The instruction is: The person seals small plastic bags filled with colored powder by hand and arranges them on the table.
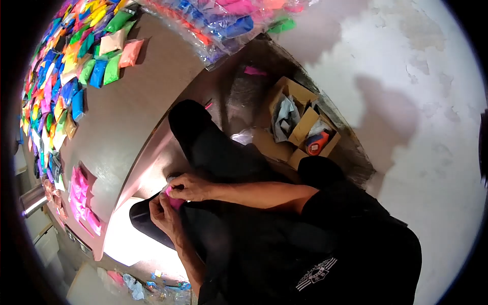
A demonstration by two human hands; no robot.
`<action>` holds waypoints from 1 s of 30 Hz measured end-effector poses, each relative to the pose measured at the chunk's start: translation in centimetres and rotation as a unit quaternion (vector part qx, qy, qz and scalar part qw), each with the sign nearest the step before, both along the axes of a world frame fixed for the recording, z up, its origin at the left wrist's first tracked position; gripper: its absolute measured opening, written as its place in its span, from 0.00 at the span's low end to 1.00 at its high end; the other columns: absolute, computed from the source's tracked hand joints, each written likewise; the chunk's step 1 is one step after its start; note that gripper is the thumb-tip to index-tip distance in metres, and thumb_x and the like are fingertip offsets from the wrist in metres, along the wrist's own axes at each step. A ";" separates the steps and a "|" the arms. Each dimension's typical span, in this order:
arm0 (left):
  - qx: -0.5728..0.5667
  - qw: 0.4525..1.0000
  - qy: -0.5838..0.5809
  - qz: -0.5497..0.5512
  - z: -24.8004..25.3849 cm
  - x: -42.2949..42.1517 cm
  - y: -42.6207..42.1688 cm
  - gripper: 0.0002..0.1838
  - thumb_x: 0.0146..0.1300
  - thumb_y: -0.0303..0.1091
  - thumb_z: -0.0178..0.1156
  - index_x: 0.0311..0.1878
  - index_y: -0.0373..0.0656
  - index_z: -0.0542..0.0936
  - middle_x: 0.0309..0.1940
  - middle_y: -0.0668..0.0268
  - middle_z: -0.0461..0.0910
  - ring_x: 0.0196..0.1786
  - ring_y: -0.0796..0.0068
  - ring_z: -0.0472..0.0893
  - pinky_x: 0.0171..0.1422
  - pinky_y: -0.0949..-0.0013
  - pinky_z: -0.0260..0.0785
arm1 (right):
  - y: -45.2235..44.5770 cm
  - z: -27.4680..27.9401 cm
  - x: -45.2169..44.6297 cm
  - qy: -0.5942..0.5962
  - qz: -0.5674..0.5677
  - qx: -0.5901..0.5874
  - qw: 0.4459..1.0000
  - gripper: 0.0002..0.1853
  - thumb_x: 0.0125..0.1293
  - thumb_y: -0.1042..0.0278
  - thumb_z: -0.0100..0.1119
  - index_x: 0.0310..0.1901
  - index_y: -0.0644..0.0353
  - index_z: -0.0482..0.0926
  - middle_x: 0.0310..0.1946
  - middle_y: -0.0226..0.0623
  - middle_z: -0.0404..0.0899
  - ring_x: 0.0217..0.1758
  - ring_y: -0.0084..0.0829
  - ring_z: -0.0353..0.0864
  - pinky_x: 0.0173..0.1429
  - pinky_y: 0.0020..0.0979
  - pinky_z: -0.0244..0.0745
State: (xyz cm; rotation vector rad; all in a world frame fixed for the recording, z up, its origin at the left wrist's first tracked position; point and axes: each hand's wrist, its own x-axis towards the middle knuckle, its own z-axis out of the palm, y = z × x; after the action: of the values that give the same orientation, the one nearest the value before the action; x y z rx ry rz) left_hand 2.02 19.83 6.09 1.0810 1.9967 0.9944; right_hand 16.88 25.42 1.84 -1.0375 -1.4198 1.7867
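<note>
Packets in many colours (pixel 61 86) heaped across a brown table (pixel 117 132), with several pink packets (pixel 79 188) near its edge. Next, left hand (pixel 165 216) with fingers curled onto a partly hidden pink packet (pixel 176 203) over the lap, pinched too by the right hand (pixel 188 188). Further right, clear plastic bag (pixel 218 50) of packets, then open cardboard boxes (pixel 305 125).

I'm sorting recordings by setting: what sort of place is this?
Probably a small workshop or packing room, though nothing settles it: many colourful packets lie on the table, a clear bag holds bright things, and open boxes stand near a patchy wall.
</note>
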 end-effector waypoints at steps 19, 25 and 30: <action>0.028 0.988 -0.153 0.015 3.9 2.5 2.5 0.15 0.80 0.40 0.57 0.41 0.36 0.82 0.34 0.71 0.79 0.36 0.83 0.73 0.38 0.76 0.66 | 1.0 2.3 -0.9 0.023 -0.117 0.108 0.987 0.14 0.74 0.63 0.60 0.47 0.65 0.86 0.36 0.40 0.85 0.37 0.31 0.83 0.45 0.36 0.78; 0.098 0.992 -0.075 0.001 4.8 1.6 2.3 0.16 0.76 0.34 0.61 0.30 0.37 0.76 0.25 0.76 0.74 0.30 0.87 0.68 0.32 0.75 0.61 | 1.0 4.8 -0.2 0.087 -0.079 0.016 0.993 0.12 0.79 0.64 0.58 0.52 0.63 0.84 0.36 0.23 0.81 0.37 0.15 0.76 0.40 0.23 0.74; 0.094 0.992 -0.082 0.014 8.7 2.3 3.0 0.13 0.75 0.35 0.63 0.34 0.37 0.80 0.23 0.69 0.76 0.27 0.85 0.71 0.30 0.72 0.66 | 2.9 8.4 0.7 0.085 -0.034 0.020 0.996 0.10 0.77 0.67 0.58 0.41 0.63 0.83 0.31 0.23 0.76 0.34 0.13 0.71 0.35 0.22 0.67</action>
State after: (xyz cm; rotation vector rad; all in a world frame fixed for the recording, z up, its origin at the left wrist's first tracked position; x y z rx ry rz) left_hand 4.35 22.86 14.76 1.0353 1.8180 1.2646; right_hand 17.63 28.36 10.28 -0.8801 -1.2949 1.7470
